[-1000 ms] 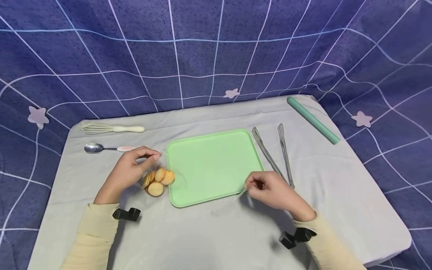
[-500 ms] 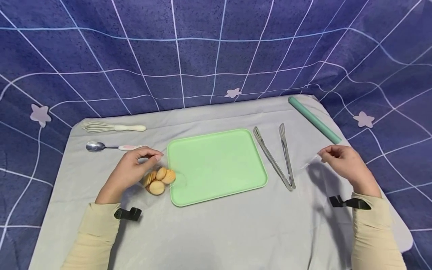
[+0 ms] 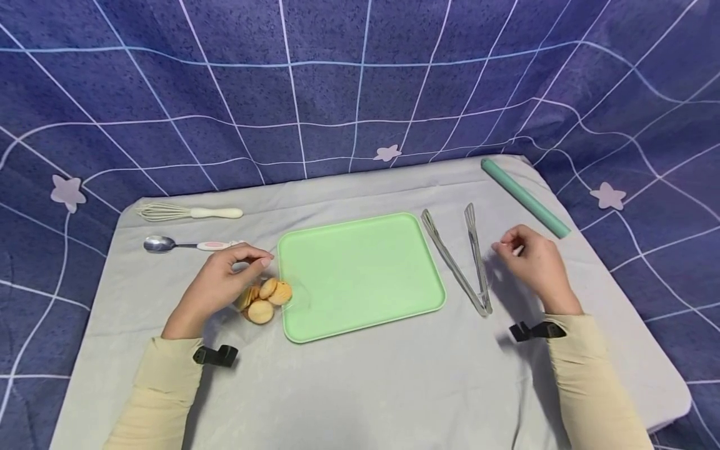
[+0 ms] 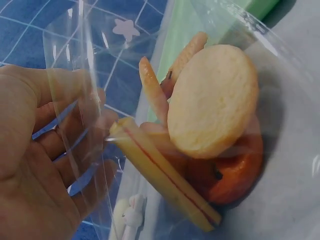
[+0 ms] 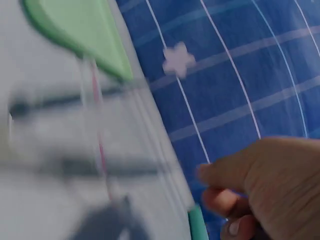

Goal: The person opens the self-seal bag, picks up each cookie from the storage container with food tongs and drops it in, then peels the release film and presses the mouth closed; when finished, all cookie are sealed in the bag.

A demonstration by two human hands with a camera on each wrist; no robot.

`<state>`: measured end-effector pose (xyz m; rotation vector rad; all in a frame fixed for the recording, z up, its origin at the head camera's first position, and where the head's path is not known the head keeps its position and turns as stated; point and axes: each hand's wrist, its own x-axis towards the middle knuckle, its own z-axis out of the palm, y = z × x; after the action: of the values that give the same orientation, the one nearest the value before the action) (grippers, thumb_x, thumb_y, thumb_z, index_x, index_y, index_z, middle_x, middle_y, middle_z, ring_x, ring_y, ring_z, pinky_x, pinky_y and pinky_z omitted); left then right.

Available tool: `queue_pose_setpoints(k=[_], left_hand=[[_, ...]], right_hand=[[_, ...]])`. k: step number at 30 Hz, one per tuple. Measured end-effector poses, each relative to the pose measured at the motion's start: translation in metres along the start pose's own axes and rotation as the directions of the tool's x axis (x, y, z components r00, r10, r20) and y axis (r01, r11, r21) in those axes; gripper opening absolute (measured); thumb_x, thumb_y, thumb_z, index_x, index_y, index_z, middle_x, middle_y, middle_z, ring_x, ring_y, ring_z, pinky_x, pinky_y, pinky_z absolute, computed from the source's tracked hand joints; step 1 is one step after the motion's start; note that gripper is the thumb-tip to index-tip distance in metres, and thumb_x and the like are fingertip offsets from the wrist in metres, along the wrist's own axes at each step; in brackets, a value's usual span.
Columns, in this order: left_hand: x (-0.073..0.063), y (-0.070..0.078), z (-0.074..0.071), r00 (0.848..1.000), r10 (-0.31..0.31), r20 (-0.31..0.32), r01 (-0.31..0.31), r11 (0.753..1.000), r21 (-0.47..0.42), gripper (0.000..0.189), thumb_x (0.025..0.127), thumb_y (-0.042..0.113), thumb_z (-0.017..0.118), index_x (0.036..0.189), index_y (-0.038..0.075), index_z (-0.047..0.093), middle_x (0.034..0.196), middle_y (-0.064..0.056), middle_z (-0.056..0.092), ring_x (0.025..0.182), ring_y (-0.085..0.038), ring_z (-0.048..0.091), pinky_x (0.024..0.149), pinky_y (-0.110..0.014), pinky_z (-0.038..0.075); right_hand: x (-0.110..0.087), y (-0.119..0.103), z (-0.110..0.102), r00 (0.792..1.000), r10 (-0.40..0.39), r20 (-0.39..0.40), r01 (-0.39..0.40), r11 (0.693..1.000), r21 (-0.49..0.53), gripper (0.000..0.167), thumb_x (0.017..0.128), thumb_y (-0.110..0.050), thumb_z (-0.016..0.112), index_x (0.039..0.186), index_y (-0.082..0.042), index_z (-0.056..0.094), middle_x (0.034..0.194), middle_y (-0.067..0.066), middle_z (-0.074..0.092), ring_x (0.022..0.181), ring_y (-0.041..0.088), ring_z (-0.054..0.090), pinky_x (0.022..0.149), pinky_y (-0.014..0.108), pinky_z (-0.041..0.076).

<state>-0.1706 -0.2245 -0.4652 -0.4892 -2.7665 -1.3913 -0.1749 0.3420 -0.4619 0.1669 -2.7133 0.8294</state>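
At the left, my left hand [image 3: 225, 281] pinches the edge of a clear plastic bag [image 4: 75, 45] between thumb and fingertips. Several round golden biscuits [image 3: 261, 311] lie inside the bag, beside and partly over the left rim of a green tray [image 3: 360, 275]. Seen up close, one pale oval biscuit [image 4: 215, 100] stands in front of darker ones, with film across the fingers. My right hand [image 3: 534, 265] hovers right of the metal tongs [image 3: 455, 269], fingers loosely curled, nothing visible between them. A thin clear strip with a pink line [image 5: 100, 140] crosses the tongs, away from the fingers.
A white whisk [image 3: 188, 212] and a spoon [image 3: 160, 244] lie at the back left. A green rod [image 3: 525, 197] lies at the back right. Blue curtain fabric [image 3: 326, 94] rises behind the grey-white cloth on the table [image 3: 371, 387].
My right hand moved right from the tray's front corner, past the tongs with a clear strip, then came back left; the strip is out of its fingers. My left hand stayed on the bag.
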Motion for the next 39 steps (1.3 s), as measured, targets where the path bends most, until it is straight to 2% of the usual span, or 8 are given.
queue_pose_setpoints(k=[6,13,18,22,25,28,34,39], left_hand=[[0.0,-0.003,0.001,1.0,0.003,0.002,-0.003,1.0,0.014,0.026,0.103,0.03,0.064,0.113,0.007,0.074,0.111,-0.001,0.07,0.107,-0.022,0.06,0.098,-0.057,0.045],[0.0,-0.005,0.004,1.0,-0.016,-0.009,0.016,1.0,0.005,0.03,0.104,0.032,0.062,0.122,0.009,0.071,0.111,-0.003,0.069,0.107,-0.024,0.06,0.098,-0.058,0.044],[-0.005,-0.002,0.001,0.998,-0.046,-0.03,0.047,0.999,0.027,0.036,0.104,0.04,0.06,0.132,0.018,0.066,0.118,-0.004,0.068,0.118,-0.026,0.058,0.103,-0.06,0.04],[-0.018,0.006,0.001,0.994,0.05,-0.097,-0.038,0.992,0.12,0.03,0.102,0.032,0.064,0.128,0.017,0.067,0.125,-0.003,0.065,0.127,-0.028,0.052,0.106,-0.055,0.037],[-0.032,0.019,0.006,0.965,0.227,-0.134,-0.186,0.946,0.266,0.019,0.095,0.023,0.074,0.112,0.014,0.071,0.107,0.002,0.067,0.107,-0.023,0.059,0.093,-0.046,0.044],[-0.045,0.032,0.017,0.932,0.354,-0.079,-0.291,0.86,0.419,0.017,0.086,0.026,0.082,0.096,0.017,0.072,0.089,0.009,0.064,0.084,-0.015,0.058,0.077,-0.04,0.042],[-0.058,0.043,0.042,0.94,0.338,0.05,-0.298,0.738,0.606,0.033,0.072,0.038,0.092,0.084,0.019,0.068,0.084,0.005,0.063,0.096,-0.035,0.066,0.078,-0.046,0.044],[-0.059,0.042,0.055,0.932,0.361,0.015,-0.278,0.689,0.669,0.03,0.073,0.023,0.092,0.08,0.016,0.063,0.077,0.003,0.059,0.081,-0.034,0.062,0.069,-0.043,0.041]], right_hand=[[0.026,-0.058,0.04,0.96,-0.21,0.185,0.19,0.974,0.123,0.006,0.096,-0.018,0.071,0.097,-0.012,0.074,0.08,-0.002,0.068,0.059,0.014,0.057,0.055,0.032,0.047],[0.045,-0.135,0.089,0.814,-0.434,0.386,0.358,0.898,0.254,0.008,0.098,-0.021,0.07,0.102,-0.015,0.075,0.085,-0.008,0.068,0.063,0.008,0.058,0.059,0.03,0.05],[0.056,-0.175,0.116,0.719,-0.513,0.468,0.42,0.858,0.296,0.007,0.099,-0.023,0.069,0.101,-0.019,0.075,0.083,-0.012,0.066,0.058,0.006,0.054,0.058,0.029,0.048],[0.069,-0.191,0.137,0.667,-0.547,0.505,0.447,0.837,0.316,0.011,0.1,-0.018,0.065,0.102,-0.018,0.075,0.083,-0.013,0.065,0.058,0.005,0.05,0.057,0.028,0.045],[0.078,-0.198,0.152,0.626,-0.573,0.529,0.467,0.818,0.334,0.014,0.101,-0.016,0.061,0.103,-0.016,0.076,0.086,-0.011,0.067,0.059,0.006,0.049,0.059,0.027,0.044],[0.089,-0.208,0.164,0.606,-0.591,0.532,0.497,0.804,0.327,0.015,0.102,-0.017,0.062,0.105,-0.016,0.076,0.094,-0.01,0.068,0.063,0.007,0.051,0.062,0.027,0.046],[0.115,-0.232,0.195,0.581,-0.67,0.462,0.604,0.736,0.307,0.02,0.097,-0.016,0.072,0.117,-0.017,0.074,0.115,-0.009,0.062,0.107,0.009,0.056,0.093,0.028,0.047],[0.124,-0.247,0.224,0.458,-0.758,0.465,0.658,0.641,0.396,0.03,0.098,-0.014,0.071,0.127,-0.022,0.07,0.125,-0.01,0.059,0.121,0.007,0.048,0.102,0.022,0.038]])
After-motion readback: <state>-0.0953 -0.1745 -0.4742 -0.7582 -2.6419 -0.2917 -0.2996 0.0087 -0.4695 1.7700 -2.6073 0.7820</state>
